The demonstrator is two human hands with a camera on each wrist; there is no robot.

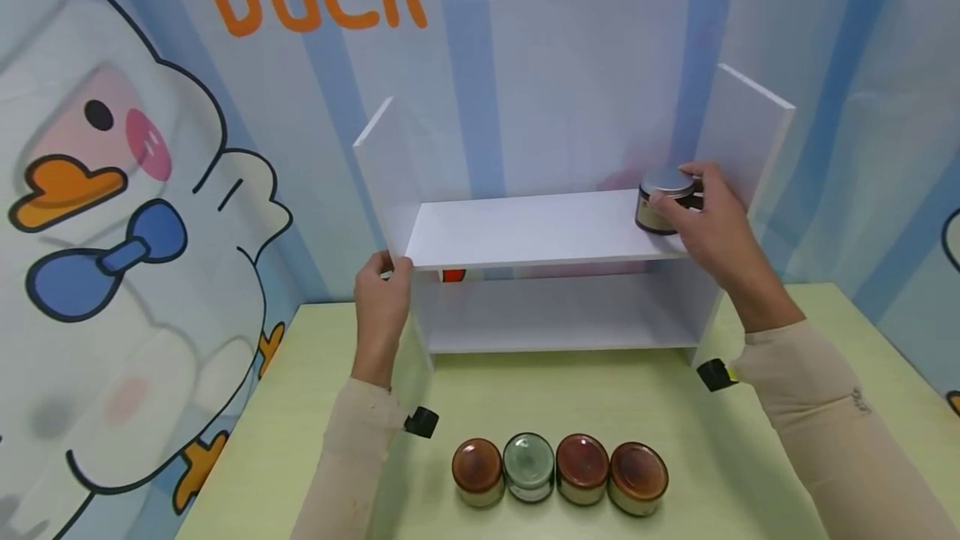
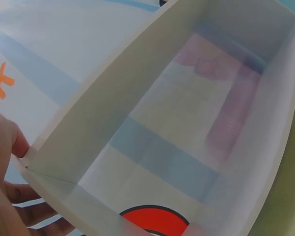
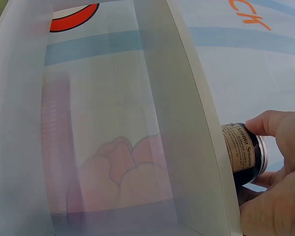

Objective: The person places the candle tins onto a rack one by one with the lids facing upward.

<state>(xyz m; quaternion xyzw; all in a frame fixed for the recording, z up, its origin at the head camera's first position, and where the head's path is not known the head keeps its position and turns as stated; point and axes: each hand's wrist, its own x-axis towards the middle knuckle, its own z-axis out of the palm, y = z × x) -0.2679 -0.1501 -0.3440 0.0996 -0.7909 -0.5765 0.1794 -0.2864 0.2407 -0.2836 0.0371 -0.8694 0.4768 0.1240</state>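
Observation:
A white two-tier shelf stands on the table with its side panels rising above the top board. My right hand grips a dark candle jar with a silver lid, at the right end of the top board. In the right wrist view, the candle jar shows a beige printed label, with the thumb and fingers around its lid end. At the shelf's left side, my left hand holds the side panel near the top board. The left wrist view shows the thumb at the panel's front edge and the other fingers on its outer side.
In front of the shelf, several lidded jars stand in a row: a brown-lidded jar, a green-lidded jar and more brown-lidded ones to the right. Behind the pale green table hangs a blue striped backdrop with a duck print.

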